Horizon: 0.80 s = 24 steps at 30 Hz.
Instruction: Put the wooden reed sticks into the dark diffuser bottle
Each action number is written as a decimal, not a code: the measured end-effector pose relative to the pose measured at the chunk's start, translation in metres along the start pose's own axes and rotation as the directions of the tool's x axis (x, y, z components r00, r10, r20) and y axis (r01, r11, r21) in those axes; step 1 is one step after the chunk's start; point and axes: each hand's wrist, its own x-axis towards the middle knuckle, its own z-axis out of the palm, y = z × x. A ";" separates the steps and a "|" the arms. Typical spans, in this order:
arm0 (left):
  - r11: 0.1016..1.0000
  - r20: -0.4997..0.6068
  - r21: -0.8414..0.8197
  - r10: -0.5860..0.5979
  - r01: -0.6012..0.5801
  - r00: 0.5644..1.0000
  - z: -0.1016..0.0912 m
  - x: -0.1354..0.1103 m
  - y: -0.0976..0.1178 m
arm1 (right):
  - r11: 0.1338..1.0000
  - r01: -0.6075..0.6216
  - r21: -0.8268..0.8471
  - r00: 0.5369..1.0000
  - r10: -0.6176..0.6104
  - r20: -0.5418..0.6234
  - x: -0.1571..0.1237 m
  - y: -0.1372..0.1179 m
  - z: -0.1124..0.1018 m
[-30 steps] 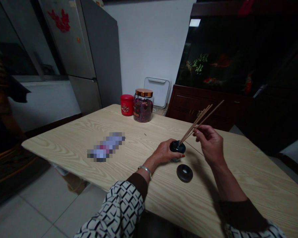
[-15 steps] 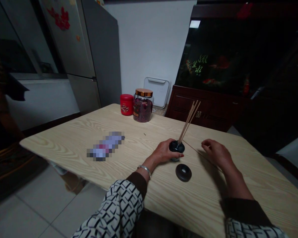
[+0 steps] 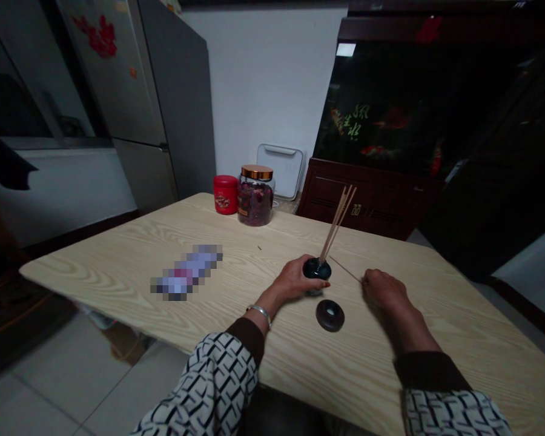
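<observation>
From where I stand, the bottle (image 3: 320, 270) sits upright near the table's (image 3: 290, 369) far right side, thin sticks (image 3: 330, 233) slanting up from its neck. The left hand (image 3: 295, 278) is wrapped around it — thumb across the front. A loose stick (image 3: 345, 268) lies beside it, running to the right hand's (image 3: 386, 292) bunched fingertips — whether they pinch it, I can't tell. The dark ring (image 3: 329, 321) lies just nearer; farther back, a red tin (image 3: 226, 195) stands beside a jar (image 3: 255, 203).

Head-worn view, facing forward, downward; hands (image 3: 295, 277) near
</observation>
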 end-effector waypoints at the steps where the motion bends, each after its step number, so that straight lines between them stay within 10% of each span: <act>1: 1.000 0.000 0.001 0.001 -0.001 1.000 0.000 0.000 0.000 | 1.000 -0.006 0.026 1.000 0.006 -0.019 -0.001 0.001 -0.002; 7: 1.000 0.008 -0.005 -0.010 0.010 1.000 0.000 0.000 0.001 | 0.806 0.103 0.582 0.902 0.171 -0.396 0.005 0.007 -0.018; 11: 1.000 0.006 0.000 -0.010 0.010 1.000 -0.001 0.000 0.001 | 0.215 0.244 0.946 0.856 0.411 -0.315 0.007 -0.003 -0.030; 15: 1.000 0.011 -0.015 -0.019 0.019 1.000 0.000 0.001 -0.001 | -0.319 0.339 0.885 0.889 0.416 -0.191 0.000 -0.020 -0.050; 18: 1.000 0.009 -0.016 -0.024 0.025 1.000 0.000 0.001 -0.001 | -0.414 0.413 0.811 0.876 0.424 -0.229 -0.006 -0.034 -0.066; 24: 1.000 0.013 -0.006 -0.024 0.024 1.000 0.000 0.000 0.000 | -0.308 0.540 0.783 0.795 0.491 -0.355 -0.014 -0.065 -0.079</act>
